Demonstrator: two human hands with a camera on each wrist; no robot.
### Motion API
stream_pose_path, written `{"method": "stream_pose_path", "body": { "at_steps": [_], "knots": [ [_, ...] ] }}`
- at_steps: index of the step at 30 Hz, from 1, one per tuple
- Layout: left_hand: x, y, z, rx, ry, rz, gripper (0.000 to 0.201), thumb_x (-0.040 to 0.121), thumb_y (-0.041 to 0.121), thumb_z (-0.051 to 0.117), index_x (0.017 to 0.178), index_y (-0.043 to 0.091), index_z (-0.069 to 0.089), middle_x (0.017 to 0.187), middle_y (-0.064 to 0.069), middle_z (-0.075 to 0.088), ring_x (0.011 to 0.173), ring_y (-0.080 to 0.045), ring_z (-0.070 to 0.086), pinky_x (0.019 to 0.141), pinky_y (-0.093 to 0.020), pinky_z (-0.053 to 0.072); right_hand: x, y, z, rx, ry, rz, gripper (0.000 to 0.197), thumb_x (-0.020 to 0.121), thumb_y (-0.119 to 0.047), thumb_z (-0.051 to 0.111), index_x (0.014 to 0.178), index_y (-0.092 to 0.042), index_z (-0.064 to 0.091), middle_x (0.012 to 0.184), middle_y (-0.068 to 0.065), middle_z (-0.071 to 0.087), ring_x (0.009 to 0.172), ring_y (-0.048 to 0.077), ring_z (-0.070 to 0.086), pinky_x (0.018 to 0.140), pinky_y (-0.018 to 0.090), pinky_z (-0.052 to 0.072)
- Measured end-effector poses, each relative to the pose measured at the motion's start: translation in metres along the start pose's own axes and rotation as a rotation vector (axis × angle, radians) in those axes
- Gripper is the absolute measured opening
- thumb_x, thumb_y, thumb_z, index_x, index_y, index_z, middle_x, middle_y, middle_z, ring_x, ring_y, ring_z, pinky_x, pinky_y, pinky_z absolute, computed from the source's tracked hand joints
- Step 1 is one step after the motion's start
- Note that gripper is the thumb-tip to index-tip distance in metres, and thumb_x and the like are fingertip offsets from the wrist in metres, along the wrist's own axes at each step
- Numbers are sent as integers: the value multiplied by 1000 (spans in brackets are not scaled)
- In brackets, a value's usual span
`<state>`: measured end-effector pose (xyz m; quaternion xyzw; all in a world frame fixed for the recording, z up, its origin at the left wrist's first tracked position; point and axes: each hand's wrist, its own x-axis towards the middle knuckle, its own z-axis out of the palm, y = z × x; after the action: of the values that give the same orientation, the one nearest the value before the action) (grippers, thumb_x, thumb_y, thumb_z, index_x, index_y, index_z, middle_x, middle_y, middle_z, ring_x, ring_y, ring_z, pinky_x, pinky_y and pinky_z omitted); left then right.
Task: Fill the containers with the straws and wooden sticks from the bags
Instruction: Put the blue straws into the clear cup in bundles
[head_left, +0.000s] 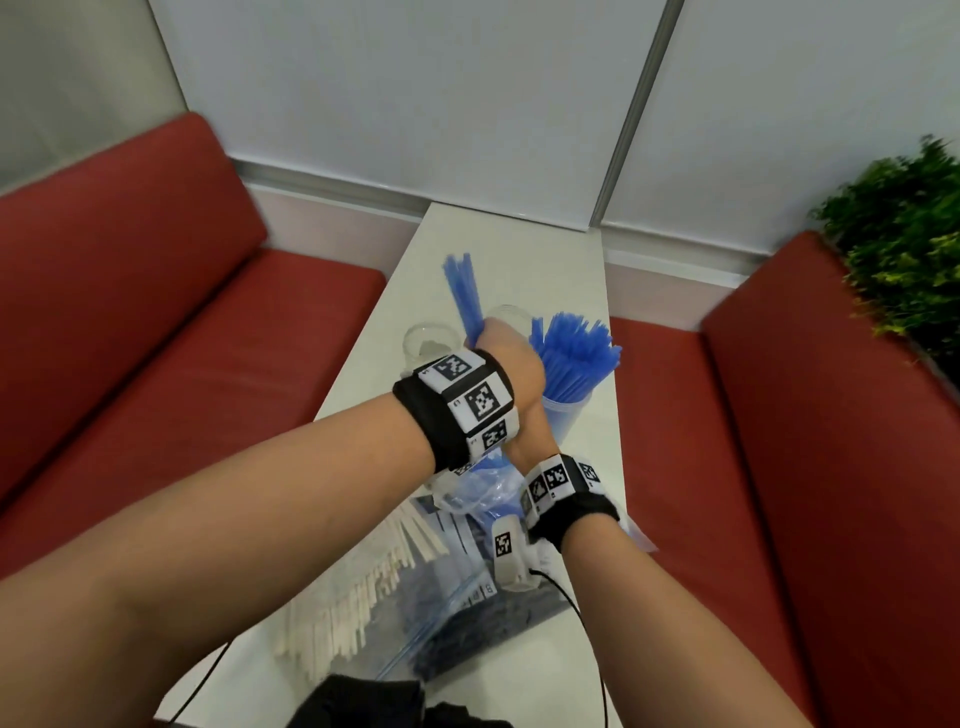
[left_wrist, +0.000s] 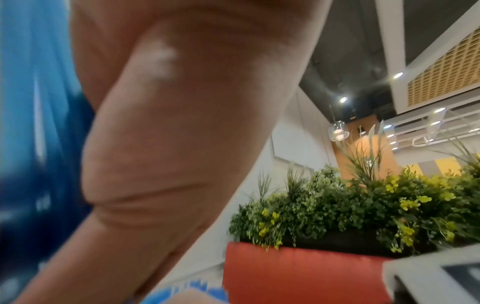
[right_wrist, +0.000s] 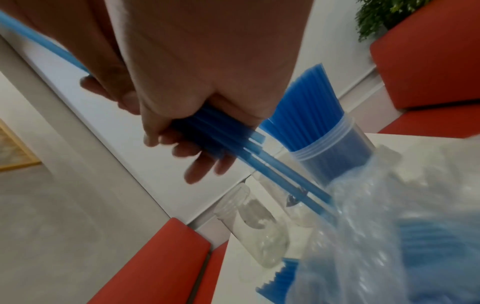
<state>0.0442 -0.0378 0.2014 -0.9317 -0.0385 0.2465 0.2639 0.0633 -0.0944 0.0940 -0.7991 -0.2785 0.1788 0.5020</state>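
Left hand (head_left: 511, 358) hides right hand's (head_left: 532, 441) fingers.

Black wristbands (head_left: 441, 415), white coded tags (head_left: 470, 395)

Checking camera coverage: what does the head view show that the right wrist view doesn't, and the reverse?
Head only: pale wooden sticks lying near the table's front edge, the black-and-white marker wristbands, and the upper tips of the held bundle of blue plastic straws.
Right wrist only: the right hand with its fingers curled round that bundle, whose lower ends run into the crinkled clear plastic bag.
Both: the clear plastic container packed with blue straws, an empty clear jar, and the red cushioned seats.
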Motion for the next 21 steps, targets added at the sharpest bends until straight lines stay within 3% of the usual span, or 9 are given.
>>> {"method": "stream_pose_path", "body": {
  "at_steps": [2,4,6,8,10,13,16,19,21],
  "knots": [
    [-5,-11,-15,122,135,47,14,98,19,47,102,17,61,102,2,61,97,-21,59,94,-38,40,3,-5,-2,26,44,-4,22,97,2,57,113,18,59,90,21,66,90,28,67,83,32,54],
    [-25,-31,-34,-22,324,5,16,96,29,52,85,18,57,80,5,54,86,-19,57,98,-41,35,3,-13,-3,135,61,-2,23,95,-9,62,100,13,62,80,37,57,75,35,57,73,54,47],
    [-40,-54,-54,-124,599,-8,31,97,45,48,81,20,58,80,3,57,93,-22,61,108,-49,26,1,-18,-2,235,66,15,30,84,-31,67,78,-4,57,61,18,48,62,25,44,61,44,40],
    [-49,-77,-67,-224,914,-65,44,100,51,35,95,20,67,97,0,65,104,-24,60,112,-53,21,0,-17,-3,272,74,43,40,72,-50,64,67,-15,47,52,-1,44,53,17,40,57,36,36],
    [-56,-92,-70,-342,1074,-130,57,101,55,23,92,20,68,98,0,65,103,-25,59,107,-50,28,-3,-19,-5,302,84,40,40,67,-56,62,63,-20,44,50,-6,41,50,16,38,56,35,36],
    [-50,-92,-63,-587,956,-74,67,99,63,20,68,16,56,75,1,60,80,-25,60,68,-34,39,-6,-22,-11,333,87,12,36,69,-50,63,62,-21,43,51,-5,39,50,14,37,53,32,36],
    [-40,-80,-55,-625,785,-23,71,96,67,22,84,16,70,82,0,68,81,-22,63,73,-37,49,-4,-29,-15,328,78,-12,35,86,-34,68,65,-18,45,52,-4,39,49,14,37,53,32,37],
    [-38,-68,-47,-537,837,-17,68,95,69,25,81,20,71,65,5,61,68,-17,60,61,-32,45,2,-30,-17,361,77,-36,36,96,-21,66,67,-14,46,48,-7,39,46,13,37,52,32,38],
    [-36,-62,-42,-590,831,73,65,93,71,29,82,22,70,69,7,64,70,-11,60,66,-33,46,2,-31,-18,371,85,-61,35,98,-21,65,68,-12,47,47,-7,39,45,11,37,51,29,38]
  ]
}}
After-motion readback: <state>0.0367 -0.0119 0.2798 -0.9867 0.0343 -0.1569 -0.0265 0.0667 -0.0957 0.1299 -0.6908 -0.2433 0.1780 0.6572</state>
